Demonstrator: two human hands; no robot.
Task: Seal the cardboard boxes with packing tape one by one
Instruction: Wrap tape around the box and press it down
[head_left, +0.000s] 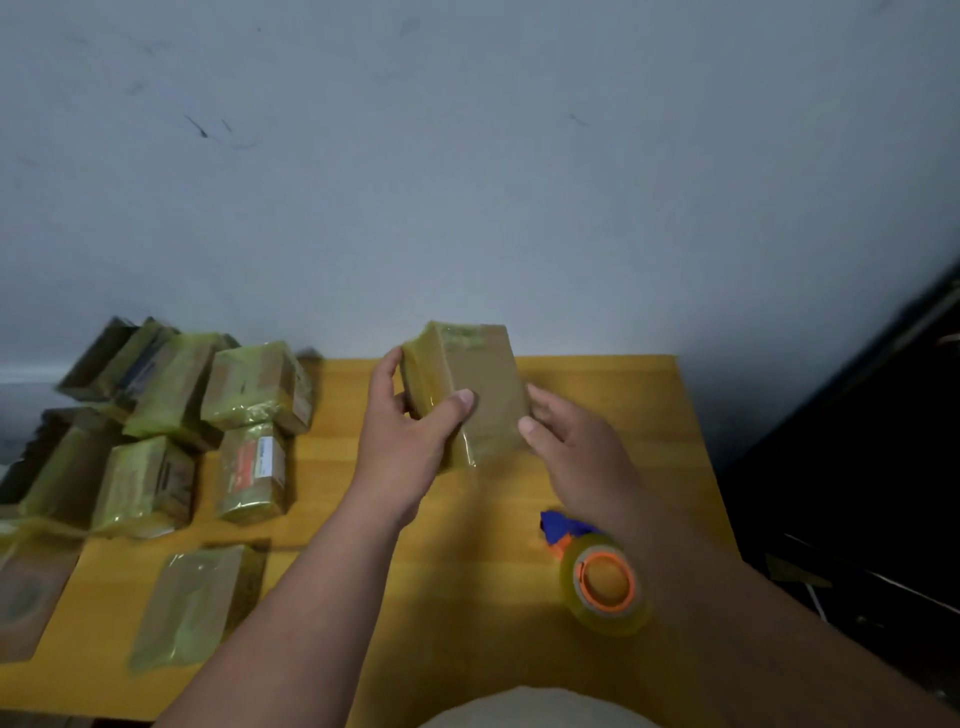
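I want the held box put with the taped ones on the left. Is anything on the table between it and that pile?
Nothing visible stands between. The box, held in the left hand and right hand, has only bare yellow table between it and the taped boxes. The tape roll lies on the other side.

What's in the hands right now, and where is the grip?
One cardboard box, raised above the table. The left hand grips its left side, thumb across the front; the right hand holds its lower right edge.
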